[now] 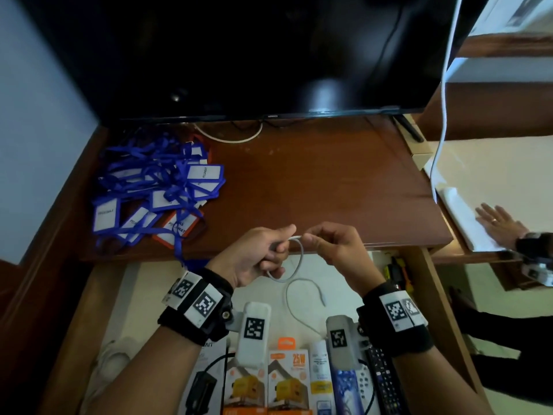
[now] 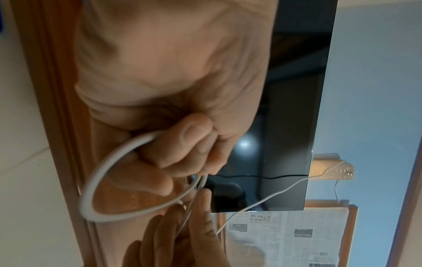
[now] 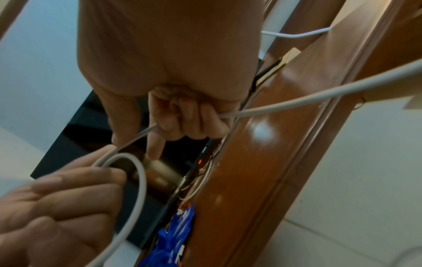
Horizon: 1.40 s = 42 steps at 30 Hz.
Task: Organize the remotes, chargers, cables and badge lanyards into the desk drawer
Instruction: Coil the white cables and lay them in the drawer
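Note:
Both hands hold one thin white cable [image 1: 300,259] above the open drawer [image 1: 140,295], just in front of the desk edge. My left hand [image 1: 263,253] grips a loop of the cable [image 2: 95,182] in curled fingers. My right hand [image 1: 329,247] pinches the cable [image 3: 297,101] right beside the left; the free end hangs down toward the drawer. A heap of blue badge lanyards [image 1: 158,187] lies on the desk top at the left. Boxed chargers [image 1: 287,381] and black remotes [image 1: 386,381] lie in the drawer under my wrists.
A dark TV [image 1: 269,55] stands at the back of the wooden desk [image 1: 314,181]. Another white cable [image 1: 227,136] lies under the TV. At the right, another person's hand [image 1: 499,223] rests on white paper on a side shelf. A white cord [image 1: 443,115] hangs there.

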Tool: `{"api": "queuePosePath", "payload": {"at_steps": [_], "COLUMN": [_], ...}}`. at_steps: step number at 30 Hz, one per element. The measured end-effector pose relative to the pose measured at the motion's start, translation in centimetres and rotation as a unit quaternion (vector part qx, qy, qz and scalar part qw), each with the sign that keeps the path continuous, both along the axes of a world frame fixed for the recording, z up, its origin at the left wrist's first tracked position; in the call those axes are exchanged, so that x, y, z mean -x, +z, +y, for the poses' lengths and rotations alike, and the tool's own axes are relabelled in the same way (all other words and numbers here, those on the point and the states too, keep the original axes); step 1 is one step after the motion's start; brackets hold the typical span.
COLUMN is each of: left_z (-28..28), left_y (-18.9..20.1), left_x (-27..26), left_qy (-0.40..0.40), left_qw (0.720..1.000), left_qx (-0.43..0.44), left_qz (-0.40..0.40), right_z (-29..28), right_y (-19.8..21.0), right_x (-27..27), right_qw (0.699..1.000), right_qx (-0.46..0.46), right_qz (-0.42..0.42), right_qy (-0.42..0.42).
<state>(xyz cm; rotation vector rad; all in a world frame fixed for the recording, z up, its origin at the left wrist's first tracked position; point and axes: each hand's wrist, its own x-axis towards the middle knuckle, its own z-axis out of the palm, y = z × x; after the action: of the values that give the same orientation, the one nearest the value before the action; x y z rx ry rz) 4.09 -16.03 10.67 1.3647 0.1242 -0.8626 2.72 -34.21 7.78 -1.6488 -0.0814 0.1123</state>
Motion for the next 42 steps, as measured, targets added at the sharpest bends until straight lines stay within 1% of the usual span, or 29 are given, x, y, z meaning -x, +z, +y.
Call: {"api": "queuePosePath", "payload": {"at_steps": [4, 8, 12, 17, 20, 24, 29, 33, 38, 40, 42], "left_z": [-0.4, -0.7, -1.5, -2.2, -1.9, -1.5, -1.6, -1.7, -1.7, -1.5, -1.1], "left_y": [-0.2, 0.1, 0.2, 0.6, 0.7, 0.9, 0.9, 1.0, 1.1, 1.3, 1.7], "left_x": [0.7, 1.4, 1.9, 3.5, 4.7, 6.3, 8.6, 10.5, 12.7, 13.5, 13.8], "left_qy": [-0.006, -0.008, -0.018, -0.005, 0.023, 0.09, 0.143, 0.178, 0.245, 0.269, 0.291], "left_qw": [0.999, 0.999, 0.999, 1.0, 0.999, 0.993, 0.984, 0.974, 0.944, 0.934, 0.924], "left_qx": [-0.032, -0.037, -0.037, -0.014, 0.021, 0.079, 0.095, 0.139, 0.221, 0.234, 0.243], "left_qz": [0.005, 0.013, 0.001, -0.007, -0.012, -0.022, -0.043, -0.034, -0.018, -0.03, -0.049], "right_z": [-0.2, -0.4, -1.2, -1.7, -1.9, -2.6, -4.0, -4.8, -3.9, -3.8, -4.0], "right_y": [-0.7, -0.5, -0.7, -1.0, -0.7, -1.0, -2.1, -2.5, -1.8, -1.6, -1.5], "right_x": [0.6, 1.2, 2.1, 3.5, 4.5, 5.9, 8.7, 10.5, 12.1, 12.8, 13.5], "right_qw": [1.0, 0.999, 0.999, 0.997, 0.996, 0.993, 0.99, 0.992, 0.997, 0.997, 0.994], "right_qx": [-0.015, -0.027, -0.041, -0.07, -0.083, -0.106, -0.109, -0.072, 0.014, 0.018, 0.016], "right_qz": [0.021, 0.021, 0.017, 0.015, 0.008, 0.02, 0.029, 0.024, -0.01, -0.012, -0.017], "right_qy": [0.018, 0.028, 0.009, -0.017, -0.029, -0.04, -0.081, -0.099, -0.072, -0.079, -0.109]}}
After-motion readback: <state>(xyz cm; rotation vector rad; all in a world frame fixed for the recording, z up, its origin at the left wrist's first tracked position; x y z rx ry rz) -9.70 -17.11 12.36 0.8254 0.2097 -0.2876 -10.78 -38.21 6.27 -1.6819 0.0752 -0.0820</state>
